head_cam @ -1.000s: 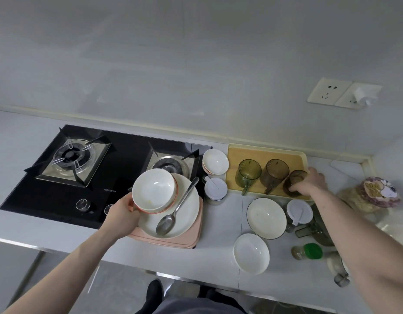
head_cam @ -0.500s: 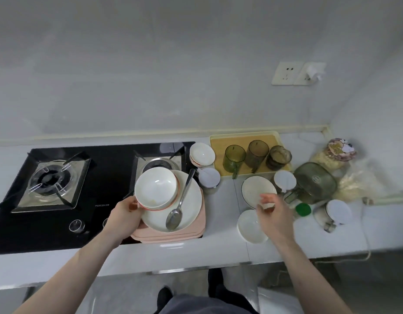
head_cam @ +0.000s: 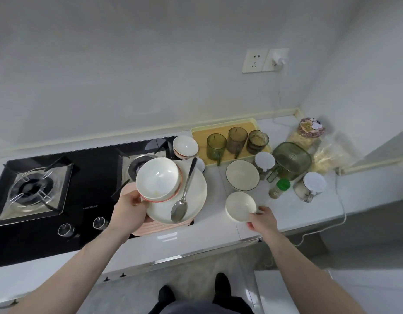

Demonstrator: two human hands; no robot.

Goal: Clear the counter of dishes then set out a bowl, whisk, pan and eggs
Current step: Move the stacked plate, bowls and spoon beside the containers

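My left hand (head_cam: 129,209) grips the near edge of a stack of dishes: pink plates (head_cam: 150,227) at the bottom, a white plate (head_cam: 196,196) on them, and stacked white bowls (head_cam: 158,179) on top. A metal spoon (head_cam: 183,197) lies across the white plate. The stack sits tilted over the right side of the hob. My right hand (head_cam: 261,219) pinches the near rim of a small white bowl (head_cam: 240,206), which is tipped up off the counter. A wider white bowl with a dark rim (head_cam: 242,177) stands behind it.
A black gas hob (head_cam: 37,177) fills the left of the counter. Another small bowl (head_cam: 184,146) and a yellow tray (head_cam: 200,134) with three green glasses stand at the back. Lidded jars, a green container (head_cam: 291,158), a green-capped bottle (head_cam: 278,189) and food bags crowd the right corner.
My right hand left the glass on the yellow tray, came back toward me and took hold of the small white bowl. My left hand kept its grip on the dish stack, now lifted slightly.
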